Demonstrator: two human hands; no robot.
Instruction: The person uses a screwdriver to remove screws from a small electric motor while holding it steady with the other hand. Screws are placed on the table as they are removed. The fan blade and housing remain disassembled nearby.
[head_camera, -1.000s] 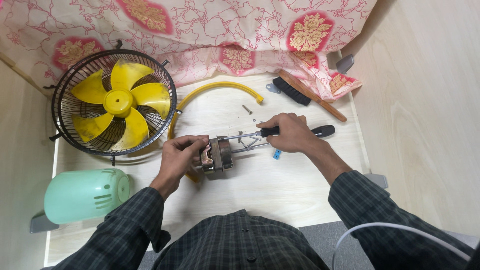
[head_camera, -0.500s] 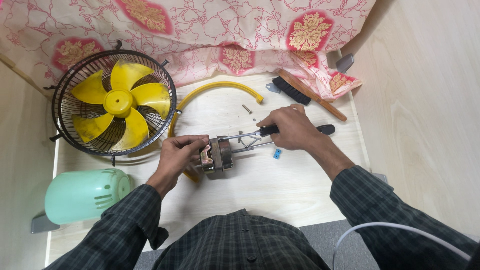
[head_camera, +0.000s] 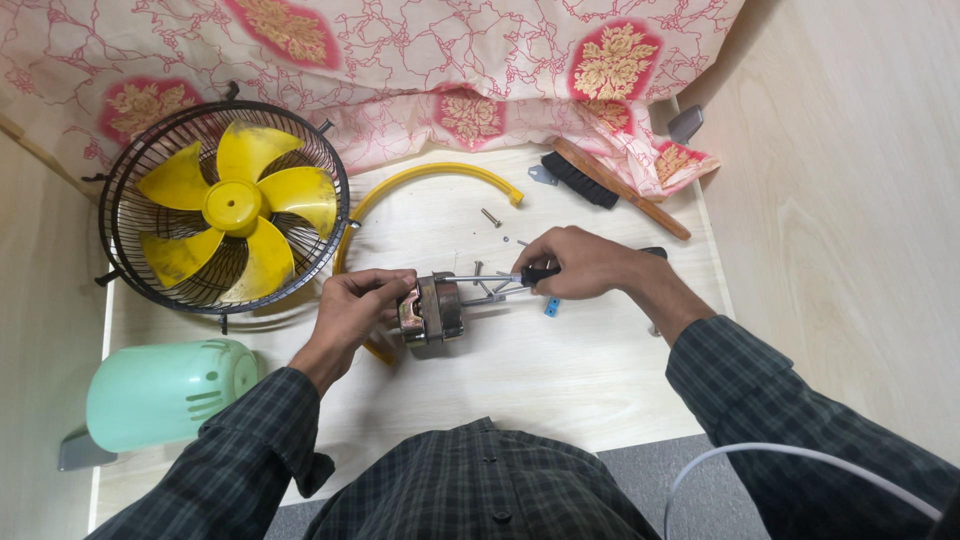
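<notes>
My left hand (head_camera: 358, 305) grips a small metal fan motor (head_camera: 432, 308) on its side just above a pale wooden board (head_camera: 560, 370). My right hand (head_camera: 585, 262) is closed on a screwdriver with a black handle (head_camera: 538, 273); its thin shaft runs left and meets the motor's right face. A motor shaft sticks out to the right under the screwdriver. Loose screws (head_camera: 491, 217) lie on the board just beyond my hands, and a small blue piece (head_camera: 550, 307) lies under my right hand.
A black wire fan guard with yellow blades (head_camera: 232, 205) stands at the left. A mint green motor cover (head_camera: 170, 392) lies at the lower left. A curved yellow ring (head_camera: 430, 177), a wooden-handled brush (head_camera: 610, 187) and a floral cloth (head_camera: 420, 60) lie at the back.
My right hand has slid a little to the left along the screwdriver, toward the motor. The left hand and the motor have stayed in place.
</notes>
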